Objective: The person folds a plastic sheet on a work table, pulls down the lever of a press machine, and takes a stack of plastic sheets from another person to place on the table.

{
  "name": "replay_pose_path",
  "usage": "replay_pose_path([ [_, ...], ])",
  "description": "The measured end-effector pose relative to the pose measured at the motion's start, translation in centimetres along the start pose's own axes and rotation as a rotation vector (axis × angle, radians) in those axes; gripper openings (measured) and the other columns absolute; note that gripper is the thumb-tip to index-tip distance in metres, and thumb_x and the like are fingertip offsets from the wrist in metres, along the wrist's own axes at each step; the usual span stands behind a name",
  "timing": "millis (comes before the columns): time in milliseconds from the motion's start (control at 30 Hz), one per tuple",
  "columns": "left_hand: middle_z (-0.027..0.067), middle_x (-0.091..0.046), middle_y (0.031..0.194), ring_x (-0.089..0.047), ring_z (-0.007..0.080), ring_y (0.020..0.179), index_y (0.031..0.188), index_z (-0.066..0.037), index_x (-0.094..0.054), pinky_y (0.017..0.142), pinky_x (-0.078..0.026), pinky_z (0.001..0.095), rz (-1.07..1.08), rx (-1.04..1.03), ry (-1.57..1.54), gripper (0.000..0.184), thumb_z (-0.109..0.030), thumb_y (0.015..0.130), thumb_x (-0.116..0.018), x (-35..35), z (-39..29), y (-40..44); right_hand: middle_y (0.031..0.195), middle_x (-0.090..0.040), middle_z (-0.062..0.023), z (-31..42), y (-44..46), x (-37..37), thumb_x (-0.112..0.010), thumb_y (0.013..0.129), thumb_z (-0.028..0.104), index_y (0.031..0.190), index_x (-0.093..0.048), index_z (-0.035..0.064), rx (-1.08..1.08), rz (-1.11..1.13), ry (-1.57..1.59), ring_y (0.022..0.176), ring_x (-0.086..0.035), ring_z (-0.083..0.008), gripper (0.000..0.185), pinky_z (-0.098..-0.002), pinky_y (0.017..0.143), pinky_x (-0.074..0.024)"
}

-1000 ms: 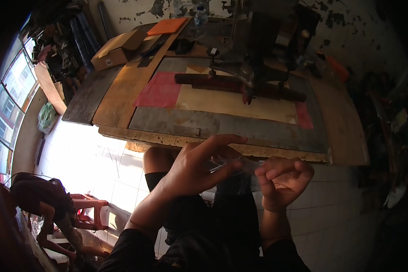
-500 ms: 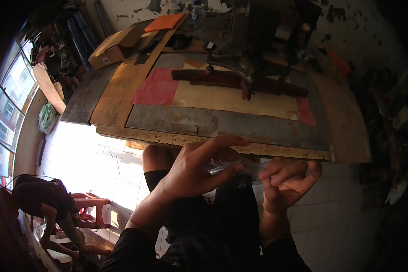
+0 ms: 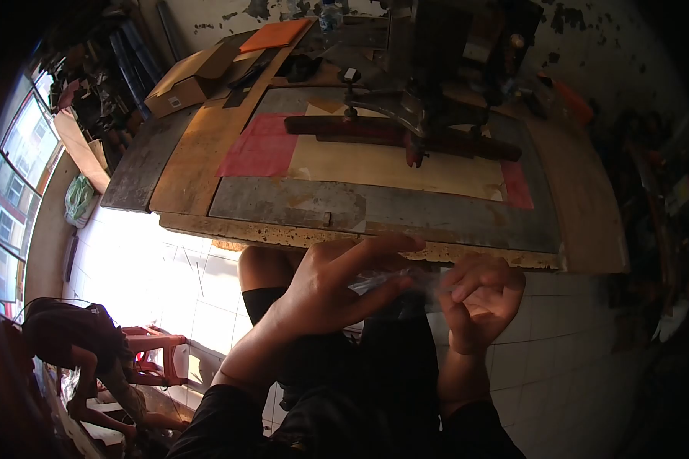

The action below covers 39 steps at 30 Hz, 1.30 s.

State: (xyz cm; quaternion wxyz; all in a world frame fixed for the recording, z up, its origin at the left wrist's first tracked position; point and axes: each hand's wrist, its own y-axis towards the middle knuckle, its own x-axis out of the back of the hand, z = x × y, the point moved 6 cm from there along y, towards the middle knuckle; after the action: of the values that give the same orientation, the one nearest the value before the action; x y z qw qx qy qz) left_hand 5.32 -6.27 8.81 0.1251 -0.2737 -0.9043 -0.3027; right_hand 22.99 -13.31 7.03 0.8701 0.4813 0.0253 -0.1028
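Between my hands, in front of the table edge and above my lap, is a thin piece of clear plastic (image 3: 375, 281), crumpled and glossy. My left hand (image 3: 333, 283) is curled around its left part, thumb below and forefinger stretched over it. At the other end my right hand (image 3: 482, 298) pinches the plastic's edge, its fingers bent inward and slightly smeared by motion. Whether the plastic is a bag or a loose sheet cannot be made out.
A machine with a dark red bar (image 3: 406, 136) stands over the worktable (image 3: 283, 203), above a cream sheet (image 3: 390, 172) with red ends. A cardboard box (image 3: 187, 80) and an orange sheet (image 3: 277, 35) lie back left. Another person (image 3: 76, 344) bends beside a red stool (image 3: 157, 356).
My right hand has turned and its fingers have curled in closer, shifting slightly left. My left hand keeps its hold on the plastic almost unmoved.
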Motion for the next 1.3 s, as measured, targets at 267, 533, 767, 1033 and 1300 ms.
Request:
replay_pose_path([
  [267, 0.0123, -0.077, 0.102, -0.078, 0.0246, 0.092, 0.129, -0.005, -0.064, 0.077, -0.063, 0.0359, -0.011, -0.087, 0.062, 0.042, -0.007, 0.089, -0.078, -0.7, 0.8, 0.2, 0.089, -0.066, -0.0092, -0.9, -0.8, 1.6, -0.074, 0.077, -0.006, 0.094, -0.064, 0.0044, -0.081, -0.009, -0.309, 0.087, -0.067, -0.0226, 0.022, -0.0341, 0.078, -0.0530],
  [533, 0.0113, -0.077, 0.093, -0.078, 0.0247, 0.088, 0.131, -0.005, -0.064, 0.074, -0.062, 0.0347, -0.031, -0.071, 0.060, 0.045, -0.009, 0.088, -0.080, -1.0, 1.5, 0.3, 0.101, -0.071, -0.0114, -1.5, 0.0, 1.1, -0.074, 0.088, 0.005, 0.109, -0.068, 0.0012, -0.236, 0.063, -0.408, 0.090, -0.069, -0.0214, 0.022, -0.0339, 0.080, -0.0536],
  [767, 0.0100, -0.079, 0.094, -0.077, 0.0222, 0.096, 0.123, -0.003, -0.067, 0.081, -0.060, 0.0339, -0.002, 0.246, 0.091, 0.048, -0.010, 0.080, -0.087, 0.8, 2.5, 0.3, 0.087, -0.070, -0.0061, -2.1, -0.6, 3.9, -0.079, 0.090, 0.007, 0.097, -0.071, 0.0020, -0.345, 0.060, -0.551, 0.077, -0.065, -0.0126, 0.011, -0.0273, 0.070, -0.0510],
  [1033, 0.0104, -0.078, 0.100, -0.074, 0.0196, 0.097, 0.114, -0.002, -0.072, 0.090, -0.054, 0.0344, -0.025, 0.305, 0.098, 0.039, -0.021, 0.083, -0.086, 5.8, 7.1, 0.7, 0.091, -0.065, -0.0017, -4.4, -1.5, 11.6, -0.071, 0.100, 0.026, 0.109, -0.065, 0.0034, -0.590, -0.444, -0.340, 0.080, -0.060, -0.0102, 0.025, -0.0267, 0.072, -0.0484],
  [1300, 0.0086, -0.075, 0.105, -0.069, 0.0131, 0.097, 0.113, 0.001, -0.070, 0.088, -0.053, 0.0295, -0.150, 0.372, -0.304, 0.029, -0.019, 0.093, -0.078, 3.3, 13.4, 2.2, 0.096, -0.063, 0.0006, -9.6, -2.4, 13.5, -0.072, 0.099, 0.033, 0.117, -0.063, 0.0048, -0.827, -0.416, -0.323, 0.089, -0.060, -0.0087, 0.034, -0.0267, 0.080, -0.0478],
])
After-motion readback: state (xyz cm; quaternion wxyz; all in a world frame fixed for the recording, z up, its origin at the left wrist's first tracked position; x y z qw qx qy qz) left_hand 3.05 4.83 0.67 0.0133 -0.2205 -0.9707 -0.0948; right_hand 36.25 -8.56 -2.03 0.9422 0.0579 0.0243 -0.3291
